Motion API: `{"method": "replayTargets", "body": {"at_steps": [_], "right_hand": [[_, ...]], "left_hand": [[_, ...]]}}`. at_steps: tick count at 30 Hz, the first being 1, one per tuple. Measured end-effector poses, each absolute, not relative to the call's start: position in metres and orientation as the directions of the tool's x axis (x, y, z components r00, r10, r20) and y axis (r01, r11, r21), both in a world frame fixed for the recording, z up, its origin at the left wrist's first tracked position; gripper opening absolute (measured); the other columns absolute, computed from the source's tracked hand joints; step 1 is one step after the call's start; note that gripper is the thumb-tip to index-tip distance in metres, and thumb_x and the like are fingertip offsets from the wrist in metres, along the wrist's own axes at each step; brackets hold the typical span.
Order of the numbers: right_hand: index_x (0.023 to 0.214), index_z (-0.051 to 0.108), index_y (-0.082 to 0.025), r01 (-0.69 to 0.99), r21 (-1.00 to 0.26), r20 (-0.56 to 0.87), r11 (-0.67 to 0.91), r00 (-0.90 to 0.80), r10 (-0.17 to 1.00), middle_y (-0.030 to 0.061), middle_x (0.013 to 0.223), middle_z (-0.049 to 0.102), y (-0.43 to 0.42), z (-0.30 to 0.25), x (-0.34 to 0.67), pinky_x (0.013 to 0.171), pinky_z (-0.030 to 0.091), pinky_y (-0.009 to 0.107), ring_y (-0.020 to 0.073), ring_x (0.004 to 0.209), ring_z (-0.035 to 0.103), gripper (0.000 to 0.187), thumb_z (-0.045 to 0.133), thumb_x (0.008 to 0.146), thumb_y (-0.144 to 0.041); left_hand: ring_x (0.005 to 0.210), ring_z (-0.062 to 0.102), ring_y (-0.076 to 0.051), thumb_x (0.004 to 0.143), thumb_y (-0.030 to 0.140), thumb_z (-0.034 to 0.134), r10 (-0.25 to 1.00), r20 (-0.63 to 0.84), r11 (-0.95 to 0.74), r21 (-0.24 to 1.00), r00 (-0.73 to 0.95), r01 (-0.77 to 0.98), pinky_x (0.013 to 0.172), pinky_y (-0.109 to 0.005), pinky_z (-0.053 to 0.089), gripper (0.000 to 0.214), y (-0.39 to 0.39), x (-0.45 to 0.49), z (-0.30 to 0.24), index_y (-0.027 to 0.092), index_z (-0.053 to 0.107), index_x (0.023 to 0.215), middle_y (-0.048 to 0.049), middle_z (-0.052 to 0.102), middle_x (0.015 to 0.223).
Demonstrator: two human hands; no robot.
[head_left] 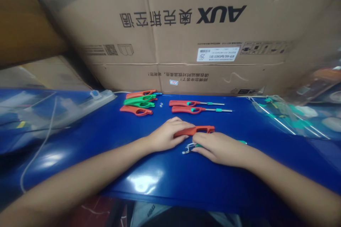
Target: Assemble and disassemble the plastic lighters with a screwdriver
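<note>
My left hand (166, 135) is closed around one end of an orange lighter handle shell (198, 130) lying on the blue table (112, 142). My right hand (217, 147) rests beside it, fingers curled over a green part (243, 142) with thin white wires (187, 148) sticking out to the left. Beyond the hands lie two assembled orange lighters (195, 106) with green triggers and metal tubes. Further left is a small pile of orange and green handle shells (140, 103).
A big cardboard box (186, 32) stands along the back edge of the table. A clear plastic bag (45, 113) with a white cord lies at the left. Another clear bag with green-tipped metal tubes (287, 118) lies at the right.
</note>
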State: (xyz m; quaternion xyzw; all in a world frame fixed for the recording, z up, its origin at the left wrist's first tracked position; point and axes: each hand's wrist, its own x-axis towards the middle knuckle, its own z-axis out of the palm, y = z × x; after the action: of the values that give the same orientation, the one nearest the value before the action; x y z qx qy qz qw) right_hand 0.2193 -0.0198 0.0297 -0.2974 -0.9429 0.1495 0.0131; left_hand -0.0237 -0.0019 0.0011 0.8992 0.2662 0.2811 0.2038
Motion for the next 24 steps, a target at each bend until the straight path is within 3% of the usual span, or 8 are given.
{"method": "replayTargets", "body": {"at_steps": [8,13,19,21,24], "right_hand": [[0.093,0.059,-0.020,0.557,-0.262,-0.075,0.788,-0.826,0.559,0.0034,0.091,0.068,-0.020,0.035,0.218,0.062,0.038,0.028,0.0166,0.071,0.060,0.030,0.043,0.105,-0.042],[0.093,0.061,-0.019,0.561,-0.257,-0.089,0.787,-0.825,0.558,0.0035,0.088,0.068,-0.019,0.040,0.216,0.062,0.037,0.027,0.0172,0.073,0.060,0.029,0.047,0.103,-0.042],[0.094,0.062,-0.019,0.555,-0.227,-0.086,0.801,-0.830,0.551,0.0045,0.089,0.070,-0.020,0.039,0.219,0.059,0.032,0.028,0.0168,0.069,0.059,0.033,0.043,0.104,-0.044],[0.095,0.062,-0.020,0.584,-0.218,-0.075,0.782,-0.809,0.584,0.0047,0.088,0.071,-0.018,0.041,0.221,0.060,0.031,0.028,0.0172,0.070,0.060,0.035,0.042,0.105,-0.046],[0.100,0.061,-0.021,0.725,-0.217,0.013,0.654,-0.667,0.745,0.0057,0.088,0.072,-0.004,0.047,0.232,0.060,0.031,0.027,0.0187,0.072,0.062,0.038,0.037,0.105,-0.050]], "left_hand": [[0.116,0.065,-0.020,0.101,0.025,0.054,0.675,0.449,-0.724,0.554,0.585,0.411,0.102,-0.038,0.053,0.036,-0.001,-0.024,-0.005,0.023,0.060,0.136,-0.0089,0.070,0.127],[0.125,0.061,-0.024,0.097,0.029,0.062,0.633,0.405,-0.756,0.505,0.660,0.416,0.108,-0.044,0.050,0.042,0.002,-0.023,-0.007,0.024,0.057,0.139,-0.0105,0.066,0.133],[0.115,0.064,-0.025,0.093,0.032,0.066,0.699,0.411,-0.711,0.481,0.585,0.512,0.101,-0.044,0.054,0.039,0.005,-0.023,-0.009,0.022,0.061,0.131,-0.0100,0.068,0.123],[0.109,0.066,-0.024,0.092,0.032,0.066,0.717,0.402,-0.694,0.485,0.569,0.532,0.097,-0.041,0.055,0.033,0.006,-0.022,-0.008,0.021,0.065,0.123,-0.0093,0.068,0.116],[0.103,0.067,-0.023,0.094,0.035,0.065,0.738,0.388,-0.672,0.502,0.552,0.545,0.093,-0.039,0.056,0.026,0.006,-0.022,-0.007,0.020,0.068,0.116,-0.0084,0.068,0.111]]}}
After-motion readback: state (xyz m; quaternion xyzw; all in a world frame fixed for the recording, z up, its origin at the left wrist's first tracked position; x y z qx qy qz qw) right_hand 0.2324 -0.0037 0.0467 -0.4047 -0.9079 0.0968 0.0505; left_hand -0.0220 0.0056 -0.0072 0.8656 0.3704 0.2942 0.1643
